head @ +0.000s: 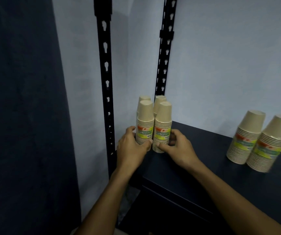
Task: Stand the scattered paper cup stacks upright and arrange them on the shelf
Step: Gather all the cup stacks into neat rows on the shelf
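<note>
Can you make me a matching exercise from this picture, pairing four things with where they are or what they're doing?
Things
1. left hand
2. right hand
3. pair of tan paper cup stacks at the right
4. black slotted metal shelf post

Places or states
A. stands untouched, apart from both hands
B. grips the front-right stack in the corner
C. rises left of the corner stacks
D. grips the front-left stack in the corner

Pairs: 1-D, 2-B, 3-A, 4-C

A pale blue-grey wall (221,56) stands behind two black slotted uprights (106,73) of a metal rack in dim, cool light. A dark curtain-like panel (21,99) covers the left side of the room, beside the rack's dark shelf (204,158).
</note>
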Tool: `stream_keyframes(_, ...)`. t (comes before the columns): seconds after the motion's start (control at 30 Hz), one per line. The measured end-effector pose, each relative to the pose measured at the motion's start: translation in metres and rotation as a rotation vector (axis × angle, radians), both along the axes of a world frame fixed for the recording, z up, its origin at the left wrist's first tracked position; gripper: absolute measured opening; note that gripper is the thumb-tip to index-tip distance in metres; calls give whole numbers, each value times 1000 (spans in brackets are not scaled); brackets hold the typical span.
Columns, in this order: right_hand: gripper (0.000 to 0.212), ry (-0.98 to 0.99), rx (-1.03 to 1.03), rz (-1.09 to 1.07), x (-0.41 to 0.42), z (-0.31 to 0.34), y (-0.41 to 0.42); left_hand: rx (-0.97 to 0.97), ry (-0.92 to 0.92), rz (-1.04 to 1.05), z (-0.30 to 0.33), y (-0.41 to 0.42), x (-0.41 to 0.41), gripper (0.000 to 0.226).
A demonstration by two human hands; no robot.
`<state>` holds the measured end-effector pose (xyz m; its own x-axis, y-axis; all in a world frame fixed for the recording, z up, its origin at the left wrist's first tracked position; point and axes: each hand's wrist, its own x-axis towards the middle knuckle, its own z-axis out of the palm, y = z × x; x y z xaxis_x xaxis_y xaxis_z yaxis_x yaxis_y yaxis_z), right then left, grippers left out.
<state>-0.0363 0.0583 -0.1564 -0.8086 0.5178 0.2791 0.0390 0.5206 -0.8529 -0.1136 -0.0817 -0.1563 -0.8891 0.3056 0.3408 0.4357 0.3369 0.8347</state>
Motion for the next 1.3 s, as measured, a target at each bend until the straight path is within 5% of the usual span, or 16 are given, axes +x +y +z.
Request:
stream_keyframes(0.37, 45, 61, -30, -42, 6, -8, 5, 88, -52, -122, -5, 3, -1, 43)
stream_keyframes(1.3, 42, -59, 130, -392, 211, 2, 92, 34, -133, -726, 0, 126, 116, 41)
